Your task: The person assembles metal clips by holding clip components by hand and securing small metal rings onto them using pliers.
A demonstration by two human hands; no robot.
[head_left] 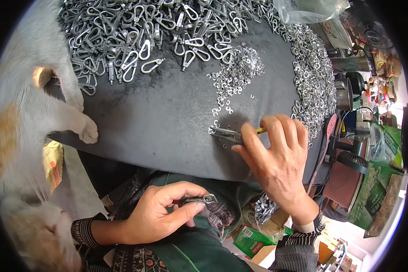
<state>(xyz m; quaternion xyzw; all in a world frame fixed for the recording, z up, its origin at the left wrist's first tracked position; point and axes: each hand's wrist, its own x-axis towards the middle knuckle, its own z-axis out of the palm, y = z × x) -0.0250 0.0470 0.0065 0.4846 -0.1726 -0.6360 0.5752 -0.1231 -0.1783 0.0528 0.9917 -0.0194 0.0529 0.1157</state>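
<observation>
My right hand is closed around needle-nose pliers with a yellow handle. Their tips point left and meet a small C-shaped metal ring on the dark table. Below the table's near edge, my left hand pinches a small metal clip between thumb and fingers. Its looped end sticks out to the right; the rest is hidden by the fingers. A trail of loose C-rings runs from the plier tips up to a small heap of C-rings.
A large pile of snap hooks covers the far left. Many small metal links line the right edge. A cat stretches along the left, one paw on the table. A clear plastic bag and small black fan are at right.
</observation>
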